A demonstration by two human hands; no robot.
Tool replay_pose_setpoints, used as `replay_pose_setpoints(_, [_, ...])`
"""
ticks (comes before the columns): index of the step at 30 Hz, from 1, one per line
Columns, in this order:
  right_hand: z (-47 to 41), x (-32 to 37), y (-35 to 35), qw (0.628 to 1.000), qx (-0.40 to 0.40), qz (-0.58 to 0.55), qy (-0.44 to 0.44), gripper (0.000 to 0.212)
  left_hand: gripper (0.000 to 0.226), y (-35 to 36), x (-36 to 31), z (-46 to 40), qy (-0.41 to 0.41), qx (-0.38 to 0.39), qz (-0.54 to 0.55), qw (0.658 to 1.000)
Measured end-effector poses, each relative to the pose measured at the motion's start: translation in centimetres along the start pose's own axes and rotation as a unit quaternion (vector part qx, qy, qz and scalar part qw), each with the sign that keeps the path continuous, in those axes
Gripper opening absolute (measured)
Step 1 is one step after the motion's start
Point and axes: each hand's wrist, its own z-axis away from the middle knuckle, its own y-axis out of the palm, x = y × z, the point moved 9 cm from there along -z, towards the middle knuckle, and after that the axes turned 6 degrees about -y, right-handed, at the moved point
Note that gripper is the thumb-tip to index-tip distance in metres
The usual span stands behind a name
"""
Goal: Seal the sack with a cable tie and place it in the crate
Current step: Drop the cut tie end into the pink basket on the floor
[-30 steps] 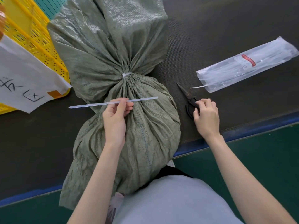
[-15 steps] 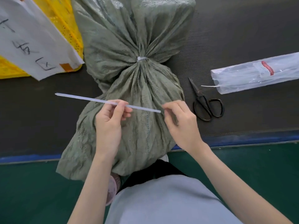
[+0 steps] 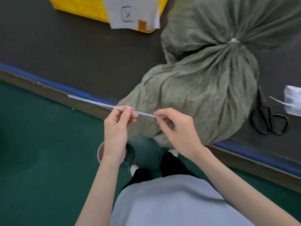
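Dark matted table (image 3: 68, 51) with a blue edge, above a green floor (image 3: 32, 160). In front of the body, left hand (image 3: 116, 128) and right hand (image 3: 177, 129) raised a little apart, each pinching a white cable tie strip (image 3: 104, 104): left thumb and forefinger clamped about mid-length, right fingertips closed on the near end, with the long free end slanting up and away past the left hand. Just beyond both hands, resting on the table and overhanging its edge, a crumpled olive-green sack (image 3: 203, 88), its neck gathered and cinched by a white tie (image 3: 234, 40) far beyond the right hand. Further beyond the left hand, a yellow crate (image 3: 84, 7) with a white paper sheet (image 3: 130, 12) draped over it. Off past the right hand, black scissors (image 3: 267, 121) flat on the table, beside a clear plastic packet (image 3: 293, 101) at the frame edge. Below the left wrist, a pinkish cup-like rim (image 3: 100, 152), mostly hidden.
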Motion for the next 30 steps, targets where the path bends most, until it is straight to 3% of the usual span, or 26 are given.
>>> replay_pose_setpoints(13, [3.0,-0.4,21.1,0.969,0.185,0.011,0.163,0.011,0.016,-22.7,9.9,3.0,-0.109,-0.151,0.045,0.981])
replay_pose_setpoints(21, [7.9,-5.4,32.8,0.887,0.385,0.074,0.245,0.011,0.015,-29.6,21.4,2.0,-0.254,-0.173,0.103,0.946])
replay_pose_setpoints(30, [8.7,-15.0,39.0,0.839,0.402,0.128,0.344,0.02,0.025,-34.4,32.3,1.0,-0.35,-0.228,0.069,0.906])
